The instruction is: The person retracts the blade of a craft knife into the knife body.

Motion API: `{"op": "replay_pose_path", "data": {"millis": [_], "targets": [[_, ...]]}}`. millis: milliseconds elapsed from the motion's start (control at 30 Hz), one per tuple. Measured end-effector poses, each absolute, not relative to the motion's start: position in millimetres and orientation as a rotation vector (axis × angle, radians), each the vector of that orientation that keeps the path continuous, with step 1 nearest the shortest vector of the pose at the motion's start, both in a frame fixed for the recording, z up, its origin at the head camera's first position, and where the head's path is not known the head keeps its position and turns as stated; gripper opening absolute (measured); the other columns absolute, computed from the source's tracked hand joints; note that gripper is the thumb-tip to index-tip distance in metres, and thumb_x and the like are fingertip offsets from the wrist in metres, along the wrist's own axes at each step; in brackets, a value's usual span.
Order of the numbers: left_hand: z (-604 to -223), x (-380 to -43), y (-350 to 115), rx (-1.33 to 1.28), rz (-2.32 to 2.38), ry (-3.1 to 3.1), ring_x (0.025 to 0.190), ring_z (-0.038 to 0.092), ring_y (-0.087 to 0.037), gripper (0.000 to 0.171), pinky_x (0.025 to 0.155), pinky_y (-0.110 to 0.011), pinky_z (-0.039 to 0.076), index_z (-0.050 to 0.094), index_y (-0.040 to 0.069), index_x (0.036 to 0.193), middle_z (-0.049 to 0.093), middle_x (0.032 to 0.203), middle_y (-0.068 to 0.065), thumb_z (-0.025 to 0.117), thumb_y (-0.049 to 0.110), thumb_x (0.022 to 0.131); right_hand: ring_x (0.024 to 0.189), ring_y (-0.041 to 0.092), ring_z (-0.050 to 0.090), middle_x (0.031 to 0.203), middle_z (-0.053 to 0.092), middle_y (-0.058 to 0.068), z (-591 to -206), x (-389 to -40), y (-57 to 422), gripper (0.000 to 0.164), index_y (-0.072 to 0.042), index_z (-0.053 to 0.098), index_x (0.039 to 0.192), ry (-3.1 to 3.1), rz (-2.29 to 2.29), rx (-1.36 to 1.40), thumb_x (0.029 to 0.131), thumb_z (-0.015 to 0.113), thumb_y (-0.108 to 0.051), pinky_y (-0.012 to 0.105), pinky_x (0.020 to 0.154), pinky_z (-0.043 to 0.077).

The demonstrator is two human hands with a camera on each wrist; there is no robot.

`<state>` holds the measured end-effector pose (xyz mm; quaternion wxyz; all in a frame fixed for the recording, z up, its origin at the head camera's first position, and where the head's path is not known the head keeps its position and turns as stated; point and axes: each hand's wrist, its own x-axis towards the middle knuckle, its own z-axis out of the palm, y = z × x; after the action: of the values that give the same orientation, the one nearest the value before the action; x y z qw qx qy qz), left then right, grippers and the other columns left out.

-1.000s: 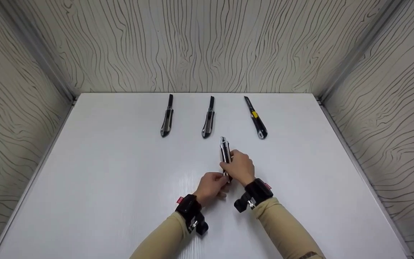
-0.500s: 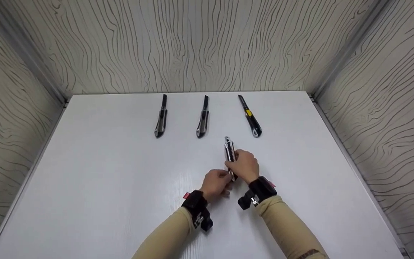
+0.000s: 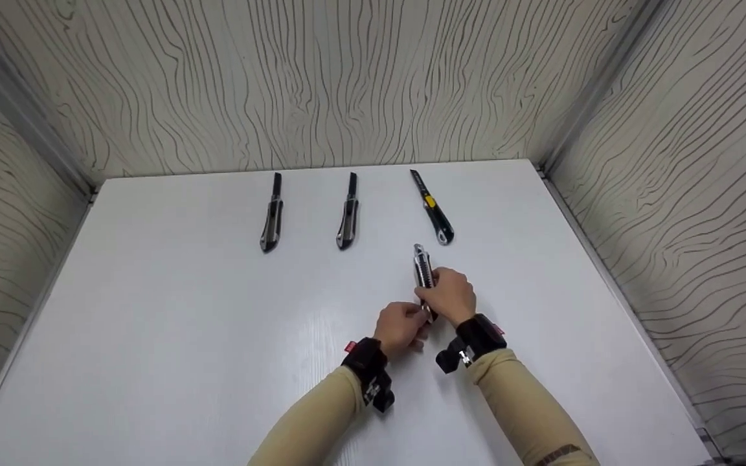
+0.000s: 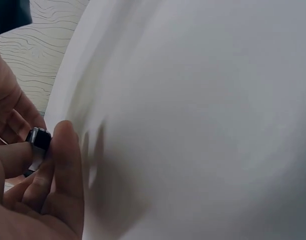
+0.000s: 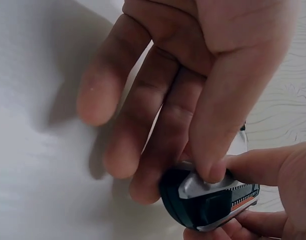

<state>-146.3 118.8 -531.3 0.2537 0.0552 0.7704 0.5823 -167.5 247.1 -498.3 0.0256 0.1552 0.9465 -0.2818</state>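
A silver and black utility knife (image 3: 423, 266) points away from me, toward the back. My right hand (image 3: 452, 296) grips its body between thumb and fingers. At the tail end, my left hand (image 3: 401, 325) pinches the knife with thumb and index finger. In the right wrist view the knife's black rounded end (image 5: 192, 202) faces the camera, with an orange strip along its side; the left thumb (image 5: 212, 145) presses on the silver part. From the left wrist, only the knife's small dark end (image 4: 41, 139) shows between the fingers; the rest is hidden.
Further back lie three other cutters with dark blades pointing away: a grey-black one (image 3: 272, 223), a similar one (image 3: 348, 223), and a black one with a yellow slider (image 3: 438, 217). The white table (image 3: 172, 310) meets wood-patterned walls (image 3: 321, 84).
Both hands have carried the knife rightward relative to the table, so its tip is now nearer the yellow-slider cutter. The head view has turned slightly right; the holds look the same.
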Motion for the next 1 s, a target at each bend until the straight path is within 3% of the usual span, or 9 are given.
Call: {"op": "replay_pose_path", "data": {"millis": [500,733,1000], "targets": [[-528,-145,138,0.179,1.569,1.98,0.063,0.067,-0.014,0.022,0.059,-0.03,0.06,0.071,0.0,0.104,0.073,0.084,-0.01,0.056,0.014,0.096,0.069,0.023,0.058,0.081,0.066,0.007,-505,-170,288,0.023,-0.008,0.066,0.088,2.908,-0.773,0.566,0.077,0.07,-0.027,0.028,0.052,0.037],[-528,-146,129,0.147,1.59,1.943,0.067,0.068,-0.014,0.024,0.059,-0.029,0.06,0.069,-0.001,0.109,0.073,0.088,-0.009,0.055,0.014,0.096,0.064,0.023,0.057,0.072,0.062,0.006,-507,-171,301,0.015,-0.008,0.062,0.078,2.914,-0.716,0.587,0.077,0.067,-0.023,0.029,0.049,0.037],[-528,-147,119,0.148,1.63,1.94,0.067,0.067,-0.013,0.026,0.058,-0.027,0.059,0.067,-0.004,0.113,0.074,0.089,-0.01,0.055,0.012,0.097,0.062,0.024,0.056,0.07,0.059,0.006,-510,-170,310,0.012,-0.006,0.064,0.08,2.896,-0.684,0.596,0.078,0.064,-0.018,0.03,0.049,0.037]]}}
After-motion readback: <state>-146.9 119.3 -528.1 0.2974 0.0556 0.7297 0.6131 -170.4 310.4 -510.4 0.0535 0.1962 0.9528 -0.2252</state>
